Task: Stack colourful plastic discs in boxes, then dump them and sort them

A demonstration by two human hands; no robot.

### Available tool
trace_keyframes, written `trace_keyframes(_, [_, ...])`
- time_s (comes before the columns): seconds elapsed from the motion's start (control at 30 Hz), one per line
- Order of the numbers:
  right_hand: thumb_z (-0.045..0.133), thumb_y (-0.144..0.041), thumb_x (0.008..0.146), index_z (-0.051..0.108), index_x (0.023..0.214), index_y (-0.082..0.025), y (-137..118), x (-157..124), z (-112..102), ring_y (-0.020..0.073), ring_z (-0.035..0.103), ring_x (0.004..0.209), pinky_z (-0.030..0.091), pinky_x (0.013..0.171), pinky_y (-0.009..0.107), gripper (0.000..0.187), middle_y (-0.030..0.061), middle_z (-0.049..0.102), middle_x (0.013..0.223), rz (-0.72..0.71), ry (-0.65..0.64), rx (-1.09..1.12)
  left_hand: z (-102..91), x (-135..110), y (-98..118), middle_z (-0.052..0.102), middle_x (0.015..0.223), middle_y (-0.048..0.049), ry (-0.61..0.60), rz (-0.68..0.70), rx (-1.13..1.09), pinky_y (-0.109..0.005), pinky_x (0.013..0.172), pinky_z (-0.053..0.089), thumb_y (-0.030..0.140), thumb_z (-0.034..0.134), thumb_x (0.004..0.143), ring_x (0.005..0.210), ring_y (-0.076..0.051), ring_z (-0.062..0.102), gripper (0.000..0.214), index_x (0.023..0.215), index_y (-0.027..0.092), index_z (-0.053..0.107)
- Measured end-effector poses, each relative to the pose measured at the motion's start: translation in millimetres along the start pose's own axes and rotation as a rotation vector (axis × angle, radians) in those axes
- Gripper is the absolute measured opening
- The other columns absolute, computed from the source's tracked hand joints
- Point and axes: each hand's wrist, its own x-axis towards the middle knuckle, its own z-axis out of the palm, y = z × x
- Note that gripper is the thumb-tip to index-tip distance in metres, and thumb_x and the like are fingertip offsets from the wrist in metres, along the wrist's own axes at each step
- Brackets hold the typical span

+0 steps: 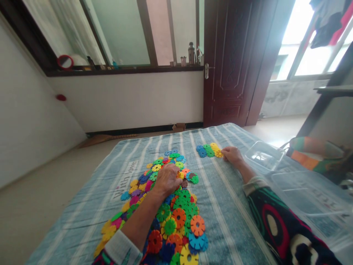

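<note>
A long heap of coloured plastic snowflake discs (179, 218) in green, orange, blue, yellow and other colours lies on the striped bed cover. My left hand (167, 180) rests over the upper part of this heap, its fingers curled down among the discs; what they hold is hidden. Farther right, my right hand (231, 154) pinches the edge of a yellow snowflake disc (218, 154). That disc lies at the end of a small group sorted by colour: blue discs (201, 151), green discs (209, 150) and yellow discs (214, 146), side by side and partly overlapping.
Right of my right arm stand a clear plastic box (264, 156) and a larger clear lid or tray (309, 191). An orange and green bag (311, 152) is beyond them. The bed cover (220, 206) reaches toward a dark red door (234, 66) and a windowed wall.
</note>
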Motion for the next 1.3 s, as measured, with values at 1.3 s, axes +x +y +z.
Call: trace_keyframes(1.3, [0.052, -0.046, 0.08, 0.066, 0.113, -0.02, -26.4, -9.8, 13.6, 0.0294, 0.065, 0.101, 0.047, 0.079, 0.035, 0.045, 0.0142, 0.07, 0.104, 0.001, -0.016, -0.708, 15.2, -17.6, -7.7, 0.071, 0.092, -0.0091, 0.265, 0.046, -0.168, -0.036, 0.086, 0.048, 0.017, 0.063, 0.073, 0.093, -0.025, 0.064, 0.02, 0.093, 0.016, 0.066])
